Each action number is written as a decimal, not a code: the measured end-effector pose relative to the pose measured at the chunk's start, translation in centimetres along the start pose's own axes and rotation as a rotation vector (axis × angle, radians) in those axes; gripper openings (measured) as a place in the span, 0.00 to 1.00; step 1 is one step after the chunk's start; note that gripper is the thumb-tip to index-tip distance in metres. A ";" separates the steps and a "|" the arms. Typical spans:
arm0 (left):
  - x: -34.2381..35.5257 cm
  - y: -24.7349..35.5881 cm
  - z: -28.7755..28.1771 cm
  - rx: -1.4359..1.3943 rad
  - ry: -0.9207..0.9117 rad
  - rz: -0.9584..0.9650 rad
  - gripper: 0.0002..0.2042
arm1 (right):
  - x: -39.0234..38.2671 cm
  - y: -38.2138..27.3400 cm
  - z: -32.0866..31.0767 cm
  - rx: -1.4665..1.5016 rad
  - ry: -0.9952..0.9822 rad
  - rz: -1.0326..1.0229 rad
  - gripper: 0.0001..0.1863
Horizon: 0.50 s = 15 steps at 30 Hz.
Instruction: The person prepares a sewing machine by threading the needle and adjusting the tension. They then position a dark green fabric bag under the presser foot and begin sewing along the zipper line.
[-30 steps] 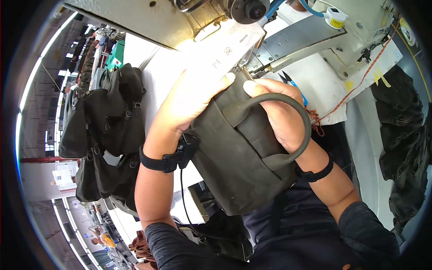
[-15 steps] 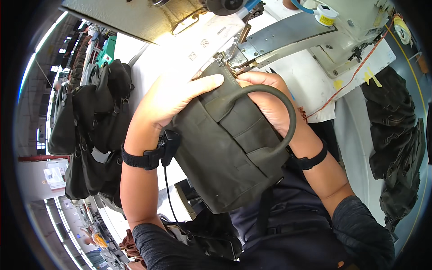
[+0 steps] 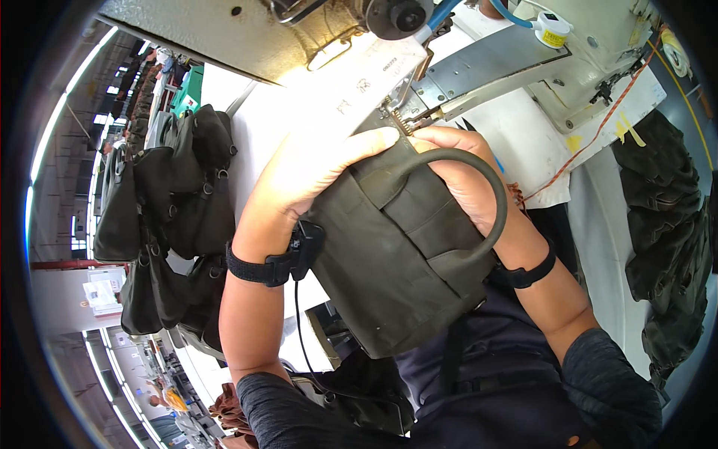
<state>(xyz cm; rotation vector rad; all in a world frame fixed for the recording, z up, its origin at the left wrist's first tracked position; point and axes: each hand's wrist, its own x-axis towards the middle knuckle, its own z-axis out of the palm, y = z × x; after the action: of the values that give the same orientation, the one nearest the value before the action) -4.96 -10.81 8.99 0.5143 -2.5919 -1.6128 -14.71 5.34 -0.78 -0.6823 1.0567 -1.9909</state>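
A dark olive handbag (image 3: 396, 254) with one curved, rounded handle (image 3: 499, 196) lies slanted in front of me, its top edge at the needle area of a sewing machine (image 3: 404, 105). My left hand (image 3: 329, 161) grips the bag's upper left edge, thumb stretched over the front and the other fingers hidden behind. Glare from the machine's lamp washes out part of this hand. My right hand (image 3: 460, 168) holds the upper right edge behind the handle, fingers curled close to the machine's foot. The bag's lower end rests near my dark apron (image 3: 486, 367).
Several dark bags (image 3: 176, 194) with metal rings are piled at the left. More dark bag pieces (image 3: 662, 239) hang at the right. The machine's pale head (image 3: 202, 34) overhangs at the top. An orange cord (image 3: 591, 146) crosses its right side, and a black cable (image 3: 301, 329) runs from my left wristband.
The whole scene has shifted slightly right and down in the picture. Both hands keep the same grip on the handbag, which stays at the machine's needle area.
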 end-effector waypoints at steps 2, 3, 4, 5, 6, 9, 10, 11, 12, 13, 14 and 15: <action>0.2 -0.1 0.0 0.005 0.003 0.017 0.10 | 0.0 -0.3 0.0 -0.016 -0.010 0.003 0.08; 0.3 -0.1 0.0 0.012 0.004 0.028 0.10 | 0.0 -0.5 -0.1 -0.025 -0.014 0.004 0.09; 0.4 -0.1 0.0 0.019 0.004 0.039 0.10 | 0.1 -0.6 -0.2 -0.040 -0.019 -0.007 0.09; 0.3 0.0 0.0 0.025 0.006 0.043 0.10 | 0.1 -0.7 -0.3 -0.055 -0.027 -0.014 0.09; 0.2 0.0 -0.1 0.030 0.011 0.045 0.10 | 0.1 -0.7 -0.3 -0.069 -0.034 -0.020 0.09; 0.3 0.0 -0.2 0.044 0.014 0.055 0.10 | 0.1 -0.5 -0.5 -0.108 -0.056 -0.021 0.09; 0.3 0.1 -0.2 0.048 0.017 0.060 0.11 | 0.1 -0.6 -0.7 -0.159 -0.067 -0.061 0.09; 0.3 0.0 -0.1 0.054 0.019 0.063 0.11 | 0.1 -0.8 -0.8 -0.211 -0.079 -0.098 0.09; 0.4 0.0 -0.2 0.060 0.023 0.067 0.11 | 0.1 -0.8 -0.9 -0.263 -0.091 -0.136 0.09; 0.5 0.0 -0.1 0.067 0.025 0.072 0.11 | 0.1 -0.7 -1.0 -0.260 -0.073 -0.128 0.09; 0.5 0.0 -0.2 0.077 0.030 0.074 0.11 | 0.1 -0.3 -0.9 -0.256 -0.057 -0.118 0.09; 0.5 0.0 -0.2 0.079 0.031 0.077 0.12 | 0.0 -0.1 -0.9 -0.252 -0.041 -0.108 0.09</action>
<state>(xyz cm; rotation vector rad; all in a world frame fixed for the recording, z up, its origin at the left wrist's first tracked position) -5.38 -11.09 9.00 0.4351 -2.6268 -1.4732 -15.39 5.75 -1.12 -0.9267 1.2832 -1.9434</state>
